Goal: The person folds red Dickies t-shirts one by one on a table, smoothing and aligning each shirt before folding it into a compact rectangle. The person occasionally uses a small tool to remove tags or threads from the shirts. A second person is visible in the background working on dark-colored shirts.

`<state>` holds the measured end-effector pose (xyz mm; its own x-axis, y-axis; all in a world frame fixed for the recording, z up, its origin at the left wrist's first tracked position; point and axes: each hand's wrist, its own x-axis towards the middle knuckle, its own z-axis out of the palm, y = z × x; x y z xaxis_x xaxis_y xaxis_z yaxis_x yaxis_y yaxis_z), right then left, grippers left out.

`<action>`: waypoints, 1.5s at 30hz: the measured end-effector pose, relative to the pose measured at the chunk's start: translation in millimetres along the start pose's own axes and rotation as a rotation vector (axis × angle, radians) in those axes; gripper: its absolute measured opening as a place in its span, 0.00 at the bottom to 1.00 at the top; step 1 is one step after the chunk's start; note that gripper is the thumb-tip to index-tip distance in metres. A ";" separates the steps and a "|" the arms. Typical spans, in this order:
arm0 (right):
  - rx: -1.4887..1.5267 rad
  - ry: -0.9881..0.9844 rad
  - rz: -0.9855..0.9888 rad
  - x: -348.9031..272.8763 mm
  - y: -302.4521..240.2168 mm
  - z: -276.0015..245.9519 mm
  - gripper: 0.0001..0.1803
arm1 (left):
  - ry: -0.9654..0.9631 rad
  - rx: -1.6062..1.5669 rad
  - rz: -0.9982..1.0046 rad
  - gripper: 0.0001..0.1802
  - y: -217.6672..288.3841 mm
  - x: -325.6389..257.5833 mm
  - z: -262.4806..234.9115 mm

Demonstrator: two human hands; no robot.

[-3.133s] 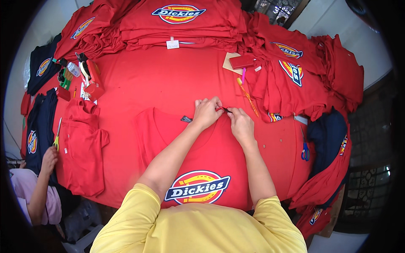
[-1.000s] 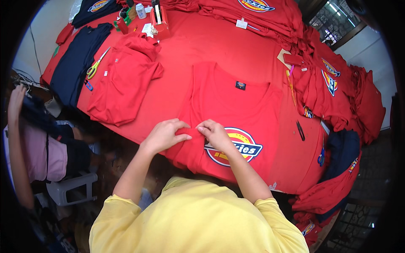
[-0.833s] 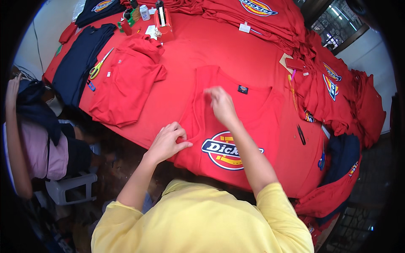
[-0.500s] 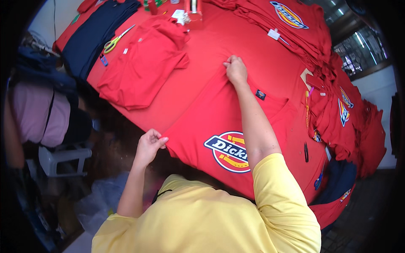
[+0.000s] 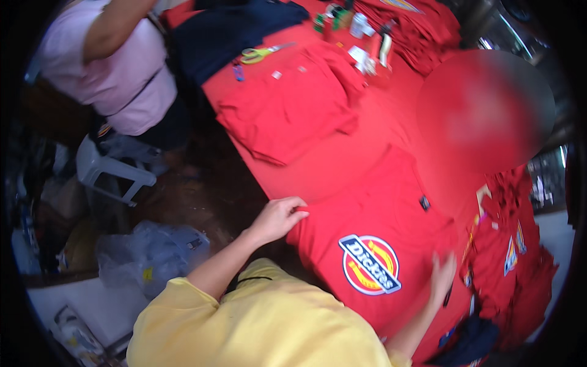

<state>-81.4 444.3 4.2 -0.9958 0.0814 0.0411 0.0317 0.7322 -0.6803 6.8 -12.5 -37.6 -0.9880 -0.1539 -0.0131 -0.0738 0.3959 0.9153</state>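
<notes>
One pinch of my left hand [image 5: 278, 219], mid-frame, holds the red shirt [image 5: 365, 211] by its edge, presumably to steady it; my blurred right hand [image 5: 443, 278] I cannot tell.

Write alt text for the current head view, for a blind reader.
A person's left hand pinches the edge of a red shirt spread on a red table; the right hand, blurred, is at its right side. Beyond lie another red garment and yellow-handled scissors.

Red printed shirt [image 5: 374, 214], flat and face-up
</notes>
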 end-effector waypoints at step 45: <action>-0.299 -0.053 -0.207 -138.7 -63.3 89.6 0.17 | -0.308 0.386 0.532 0.13 93.5 213.8 149.7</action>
<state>47.0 326.0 -24.0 -0.9865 -0.1189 0.1126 -0.1556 0.8953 -0.4174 -231.7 127.2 -15.1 -0.8926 0.3882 0.2292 0.4410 0.6464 0.6226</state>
